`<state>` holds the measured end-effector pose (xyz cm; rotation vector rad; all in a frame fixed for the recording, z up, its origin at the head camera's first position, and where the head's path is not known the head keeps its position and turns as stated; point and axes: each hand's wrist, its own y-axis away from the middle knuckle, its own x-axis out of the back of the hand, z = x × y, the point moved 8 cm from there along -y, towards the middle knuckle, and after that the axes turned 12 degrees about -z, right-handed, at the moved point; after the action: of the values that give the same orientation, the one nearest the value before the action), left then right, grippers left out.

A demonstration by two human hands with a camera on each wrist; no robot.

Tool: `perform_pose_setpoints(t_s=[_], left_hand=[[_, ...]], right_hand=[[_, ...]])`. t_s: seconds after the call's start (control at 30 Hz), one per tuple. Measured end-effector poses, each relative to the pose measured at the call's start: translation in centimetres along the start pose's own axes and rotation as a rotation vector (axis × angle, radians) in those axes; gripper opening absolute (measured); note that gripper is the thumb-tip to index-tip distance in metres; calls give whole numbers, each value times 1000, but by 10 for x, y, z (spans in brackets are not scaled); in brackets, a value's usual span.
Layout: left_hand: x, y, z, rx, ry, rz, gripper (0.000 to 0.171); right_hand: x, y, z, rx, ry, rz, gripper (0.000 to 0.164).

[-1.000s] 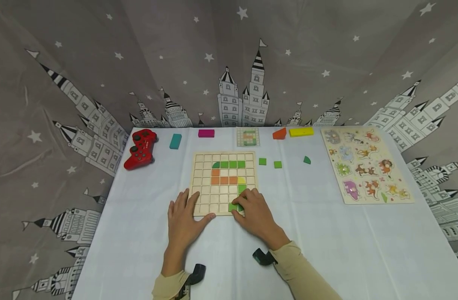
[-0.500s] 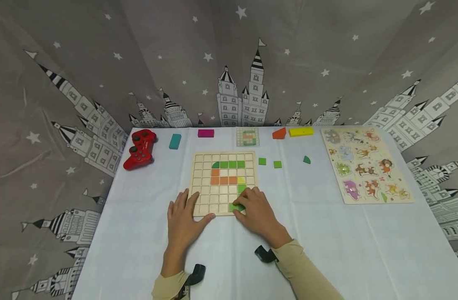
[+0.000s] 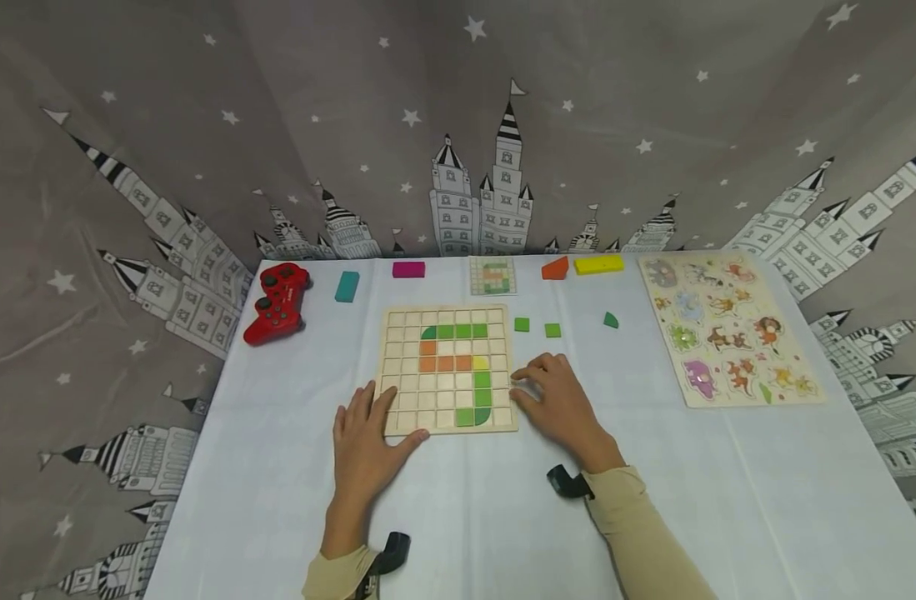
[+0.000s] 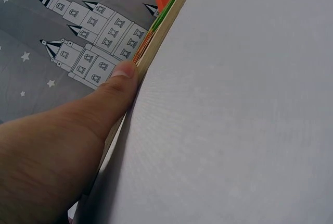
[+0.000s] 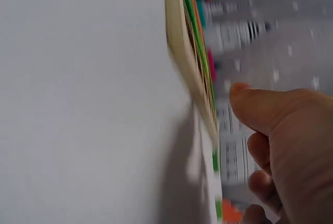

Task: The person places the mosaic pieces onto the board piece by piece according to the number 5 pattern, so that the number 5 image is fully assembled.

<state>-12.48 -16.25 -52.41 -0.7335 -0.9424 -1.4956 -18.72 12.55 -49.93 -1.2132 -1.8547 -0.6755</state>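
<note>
A wooden grid board [image 3: 420, 400] lies mid-table with green, orange and yellow tiles set in some of its squares. Along its lower right run a green square tile [image 3: 465, 417] and a dark green rounded tile [image 3: 483, 415]. My left hand [image 3: 367, 446] rests spread on the board's near left corner. Its thumb [image 4: 122, 73] lies along the front edge in the left wrist view. Just off the board's right edge hovers my right hand [image 3: 558, 408], fingers loosely bent and nothing between them. In the right wrist view its thumb [image 5: 255, 101] stands apart from the fingers.
Two green square tiles [image 3: 522, 324] and a dark green rounded tile [image 3: 611, 319] lie right of the board. Behind it sit a pattern card [image 3: 493, 276] and several coloured blocks. A red game controller [image 3: 277, 304] is at left, an animal puzzle [image 3: 728, 329] at right.
My right hand has let go of the green square tile at the board's lower right and moved right, off the board. The left hand stays in place.
</note>
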Motion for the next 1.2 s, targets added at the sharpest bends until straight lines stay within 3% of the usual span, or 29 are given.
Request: perform_pose_setpoints(t_s=[0.27,0.47,0.67,0.83,1.0,1.2], left_hand=[[-2,1,-3,13,4,-31,93],[-2,3,-2,8,4,-16,91],[-1,4,0,-17,-1,0,92],[0,2,0,-16,-2,-15,91],[1,3,-1,4,-1,-36,91],[3,5,0,-4,0,-26,90]], right_hand=[[34,-18,66,-206,-58,-32,40],[36,-38,93,-238,-57,-104,50],[34,-46,97,-233,-51,-134,45],[35,-48,94,-233,-30,-89,36],[35,-48,90,-227,-1,-53,36],[33,-48,87,-241,43,-70,39]])
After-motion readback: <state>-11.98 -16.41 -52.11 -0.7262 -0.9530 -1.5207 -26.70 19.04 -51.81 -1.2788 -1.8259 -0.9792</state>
